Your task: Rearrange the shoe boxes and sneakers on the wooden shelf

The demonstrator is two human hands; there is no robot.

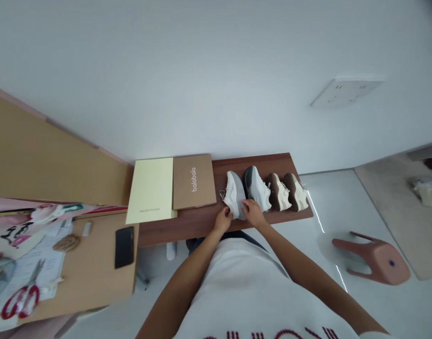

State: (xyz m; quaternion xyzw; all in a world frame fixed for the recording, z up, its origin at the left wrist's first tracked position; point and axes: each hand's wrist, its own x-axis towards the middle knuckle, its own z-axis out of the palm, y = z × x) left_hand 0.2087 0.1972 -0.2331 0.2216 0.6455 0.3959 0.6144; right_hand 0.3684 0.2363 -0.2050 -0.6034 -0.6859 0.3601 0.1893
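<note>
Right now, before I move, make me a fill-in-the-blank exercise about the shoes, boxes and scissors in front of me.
The row holds ____ shoes.
The brown box has the word ____ printed on it.
The yellow box lies to the ____ of the brown box.
The scissors have ____ handles.

Missing words: four; balabala; left; red.

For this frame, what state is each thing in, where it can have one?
Leftmost white sneaker: on the bench, between the hands
Left hand: at the sneaker's near end
Right hand: at its right side
Pale yellow box: shut
Brown balabala box: shut
Smartphone: screen dark
Red-handled scissors: lying down, blades too blurred to tell
Plastic stool: upright
Wall socket: unused
</note>
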